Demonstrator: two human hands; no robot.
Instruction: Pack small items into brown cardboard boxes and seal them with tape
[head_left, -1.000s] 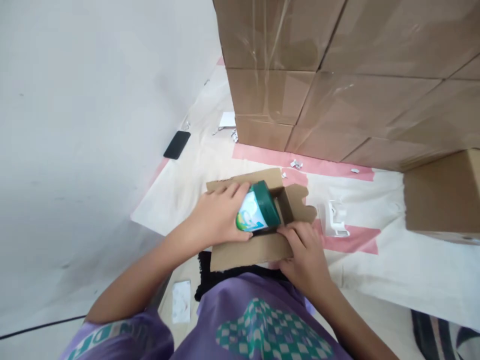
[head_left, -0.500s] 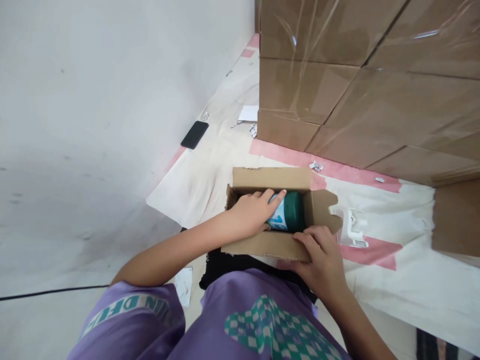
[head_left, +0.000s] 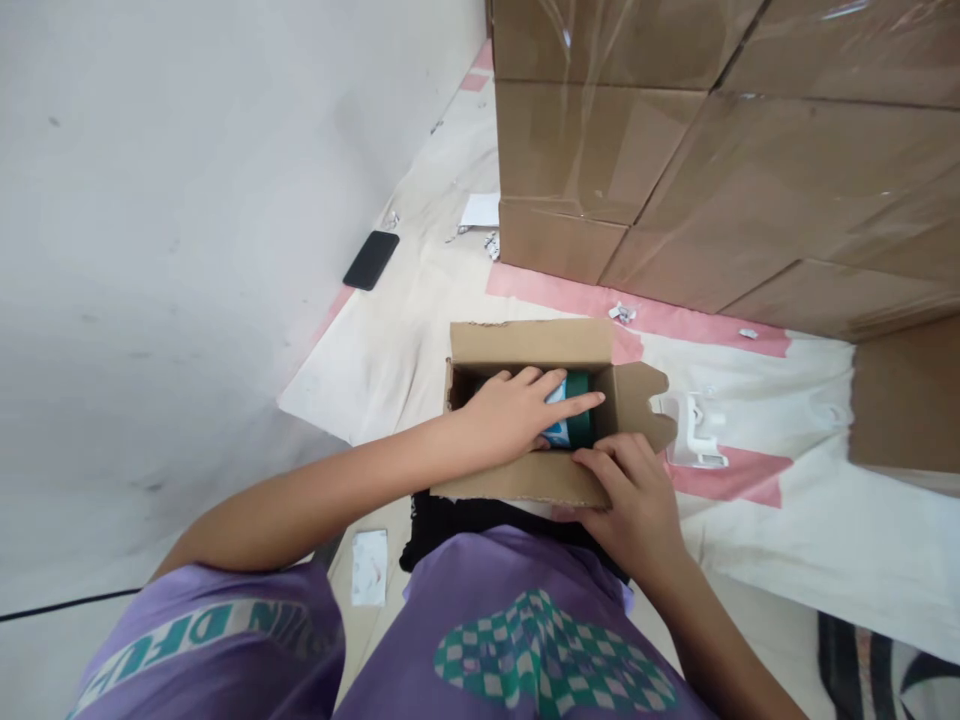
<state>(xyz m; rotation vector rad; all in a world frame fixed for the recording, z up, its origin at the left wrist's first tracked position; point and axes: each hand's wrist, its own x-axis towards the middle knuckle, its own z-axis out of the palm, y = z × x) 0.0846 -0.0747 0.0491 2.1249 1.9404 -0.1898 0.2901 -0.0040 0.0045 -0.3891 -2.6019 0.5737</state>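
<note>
An open cardboard box [head_left: 525, 341] sits in front of my body with its flaps folded outward. Inside it lies a green container [head_left: 580, 431] with a light blue label, partly covered by my hand. My left hand [head_left: 517, 412] rests flat across this container, fingers spread and the index finger stretched over the green end. At the box's near right corner, my right hand [head_left: 634, 500] pinches the near flap between thumb and fingers. A white tape dispenser [head_left: 697, 432] lies just right of the box's side flap.
Wrapped cardboard boxes [head_left: 570, 150] are stacked behind, at the right. A black phone [head_left: 371, 260] lies by the white wall [head_left: 187, 250]. Paper scraps [head_left: 622, 313] dot the cream cloth [head_left: 420, 350] with pink strips. A printed card [head_left: 369, 568] lies near my left side.
My left hand has slid right over the container, its index finger now reaching across the green end. My right hand keeps its hold on the flap. The view has shifted slightly.
</note>
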